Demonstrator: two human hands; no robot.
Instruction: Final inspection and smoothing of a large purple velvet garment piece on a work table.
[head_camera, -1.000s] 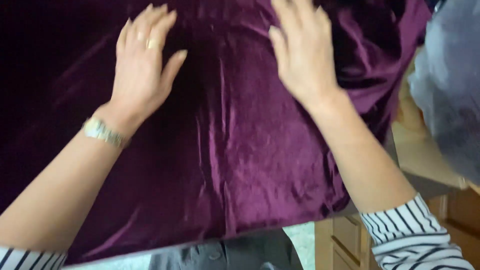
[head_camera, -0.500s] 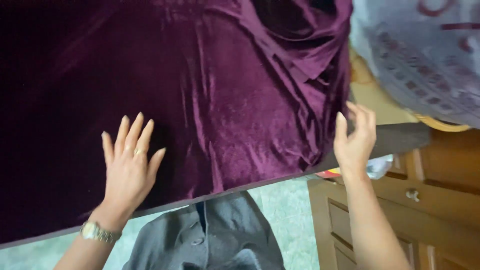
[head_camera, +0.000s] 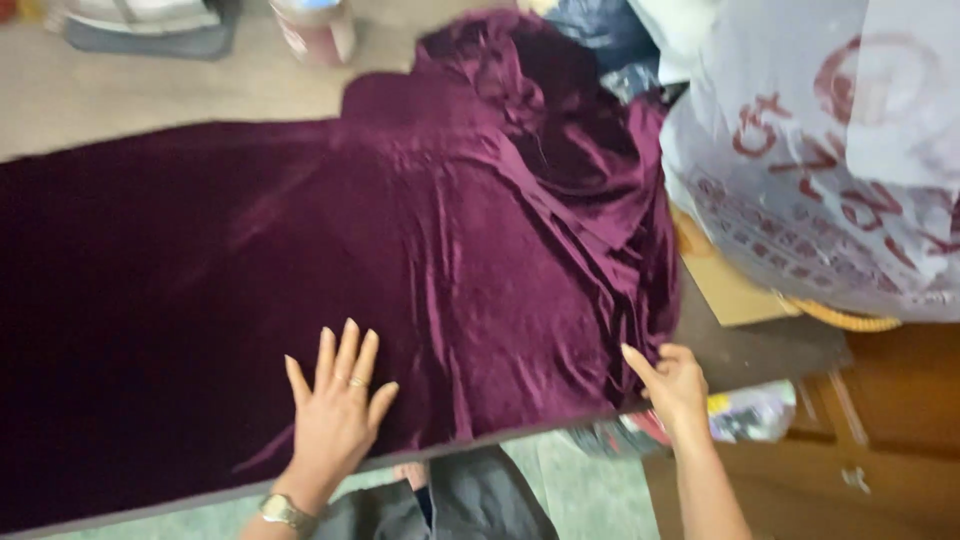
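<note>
A large sheet of dark purple velvet cloth (head_camera: 300, 250) lies spread over a table, bunched into folds at its far right end. My left hand (head_camera: 335, 410) rests flat on the cloth near the table's front edge, fingers spread, with a ring and a wristwatch on that arm. At the cloth's front right corner my right hand (head_camera: 672, 385) touches the edge of the fabric with its fingers slightly curled; whether it pinches the cloth is unclear.
A big white plastic bag (head_camera: 830, 160) with red print sits at the right on a tan board (head_camera: 725, 290). A jar (head_camera: 312, 28) and a flat grey object (head_camera: 140, 25) stand at the far side. Wooden drawers (head_camera: 860, 450) are below right.
Both hands have drawn back from the middle of the cloth to its front edge. The view has tilted up and now takes in the cloth's far end and the plastic bag.
</note>
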